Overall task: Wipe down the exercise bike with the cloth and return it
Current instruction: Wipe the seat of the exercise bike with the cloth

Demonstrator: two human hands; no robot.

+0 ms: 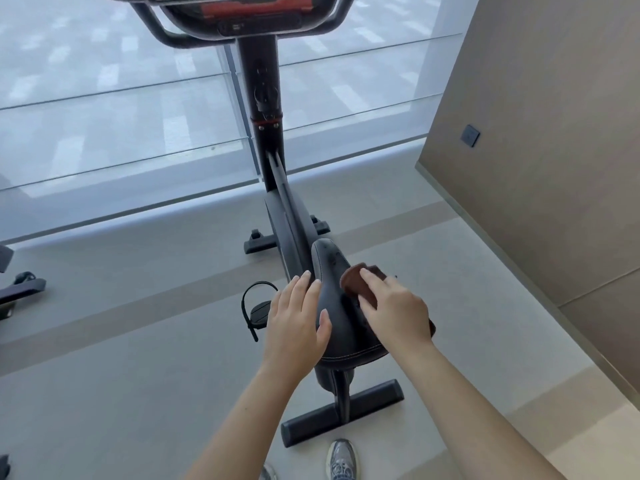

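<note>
A black exercise bike (266, 140) stands in front of me, its console and handlebars at the top of the view. Its black saddle (337, 306) is just below my hands. My right hand (394, 310) presses a brown cloth (356, 282) flat against the saddle's right side; part of the cloth is hidden under the palm. My left hand (298, 317) rests with fingers spread on the saddle's left edge, holding nothing. The left pedal (259, 311) with its strap hangs below to the left.
Large windows (121, 116) run behind the bike. A tan wall (540, 133) with a dark switch plate (470, 135) rises on the right. Part of another machine (17, 285) sits at the far left. My shoe (341, 460) is by the bike's rear foot bar (343, 414).
</note>
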